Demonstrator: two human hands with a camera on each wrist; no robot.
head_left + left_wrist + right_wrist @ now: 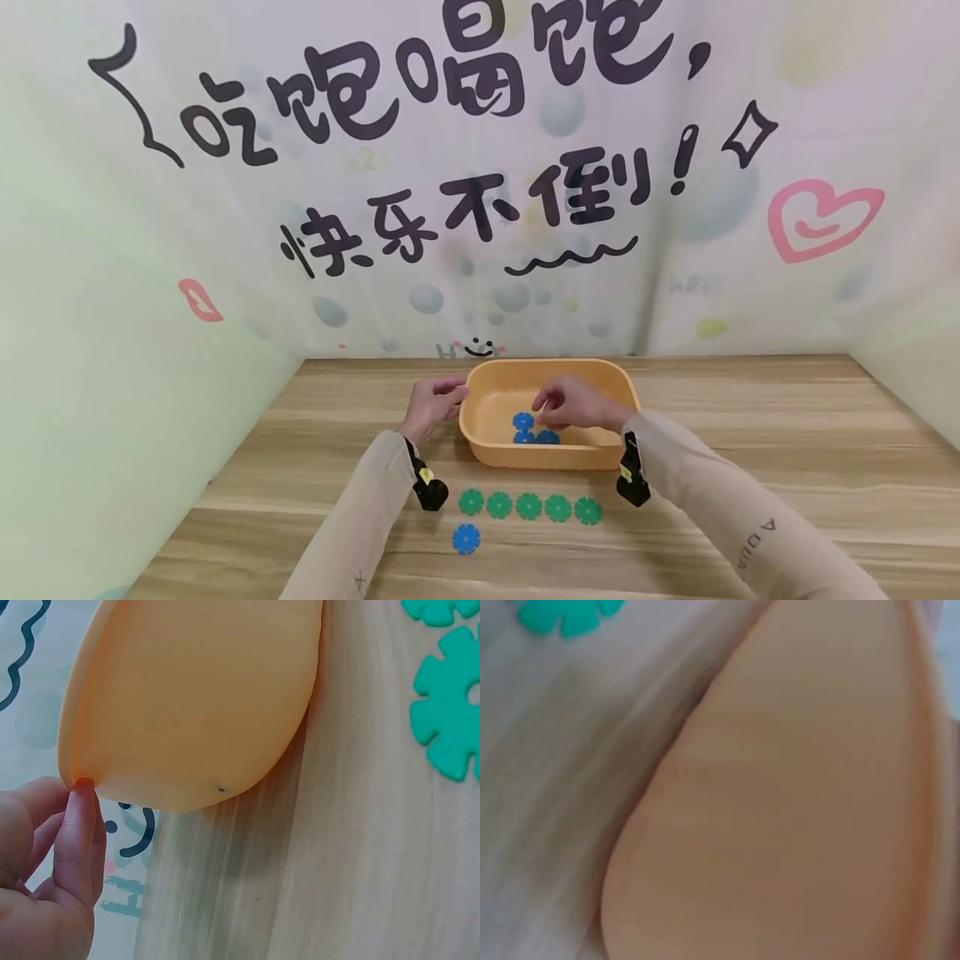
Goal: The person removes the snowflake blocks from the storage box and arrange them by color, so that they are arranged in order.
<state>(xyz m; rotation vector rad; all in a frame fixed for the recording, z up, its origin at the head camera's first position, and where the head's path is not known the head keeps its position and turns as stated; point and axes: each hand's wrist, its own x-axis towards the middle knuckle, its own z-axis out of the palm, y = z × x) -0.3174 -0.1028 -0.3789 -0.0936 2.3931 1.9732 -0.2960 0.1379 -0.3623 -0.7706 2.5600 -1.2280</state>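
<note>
My left hand (435,402) pinches the left end of a yellow-orange plastic basin (547,456) at its rim. In the left wrist view, the thumb and fingertips of the left hand (56,862) meet at the basin's edge. Inside the basin lie several notched blue plastic discs (523,422). Over them reaches my right hand (576,402), fingers bent, fingertips close beside the uppermost disc; I cannot tell if it holds one. The right wrist view shows only the basin's outer wall (772,795), which hides that hand.
In front of the basin, several green notched discs (528,515) lie in a row on the wooden table (315,492). Below the row's left end sits a single blue disc (467,548). A printed cloth (420,325) hangs behind the table.
</note>
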